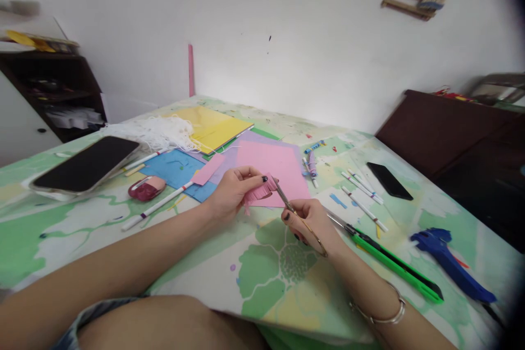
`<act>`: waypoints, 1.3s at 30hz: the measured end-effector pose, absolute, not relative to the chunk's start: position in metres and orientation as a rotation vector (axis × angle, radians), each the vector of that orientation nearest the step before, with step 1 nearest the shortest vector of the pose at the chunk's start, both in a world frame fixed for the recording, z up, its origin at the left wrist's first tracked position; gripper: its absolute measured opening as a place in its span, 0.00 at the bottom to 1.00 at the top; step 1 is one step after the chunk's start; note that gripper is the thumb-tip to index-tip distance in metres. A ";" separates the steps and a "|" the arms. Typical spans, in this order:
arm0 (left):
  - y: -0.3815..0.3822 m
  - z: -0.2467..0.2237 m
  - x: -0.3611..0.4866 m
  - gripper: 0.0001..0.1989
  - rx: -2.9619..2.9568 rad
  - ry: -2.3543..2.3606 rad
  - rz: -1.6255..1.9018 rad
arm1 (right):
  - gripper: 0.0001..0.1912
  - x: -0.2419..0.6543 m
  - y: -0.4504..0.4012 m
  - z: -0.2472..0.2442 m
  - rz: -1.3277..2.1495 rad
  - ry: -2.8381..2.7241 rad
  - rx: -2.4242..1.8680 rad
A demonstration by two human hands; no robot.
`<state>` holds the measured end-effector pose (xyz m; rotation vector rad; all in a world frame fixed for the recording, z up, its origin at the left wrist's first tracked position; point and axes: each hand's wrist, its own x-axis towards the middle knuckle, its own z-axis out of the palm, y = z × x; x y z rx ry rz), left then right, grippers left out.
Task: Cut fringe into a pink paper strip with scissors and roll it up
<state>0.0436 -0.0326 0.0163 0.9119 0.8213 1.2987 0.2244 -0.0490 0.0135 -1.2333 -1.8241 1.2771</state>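
My left hand [233,191] pinches a strip of pink paper [259,191] with a narrow fringe cut along it. My right hand [309,224] grips slim metal scissors [284,197] with a gold-coloured handle, their tips at the right end of the strip. Whether the blades are apart is too small to tell. Behind my hands lie a pink sheet [268,161] and a lilac sheet [297,150]. A small pink paper piece [208,169] rests against a white marker [158,206] left of my left hand.
A phone [86,167], a maroon-and-pink case [146,188] and white string [158,132] occupy the left. Yellow card [215,127] lies behind. On the right are a green cutter [396,262] with its blade out, a blue glue gun [453,265], several markers [364,208] and a black phone [389,180].
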 end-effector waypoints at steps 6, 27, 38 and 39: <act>-0.031 0.015 0.044 0.08 0.915 0.828 1.298 | 0.23 0.225 -0.049 0.013 1.277 -1.809 -1.241; -0.033 0.015 0.044 0.08 0.919 0.810 1.287 | 0.23 0.225 -0.047 0.011 1.257 -1.805 -1.248; -0.034 0.018 0.045 0.08 0.905 0.814 1.301 | 0.22 0.223 -0.049 0.014 1.247 -1.794 -1.307; -0.034 0.018 0.045 0.09 0.904 0.817 1.301 | 0.22 0.223 -0.048 0.014 1.246 -1.793 -1.308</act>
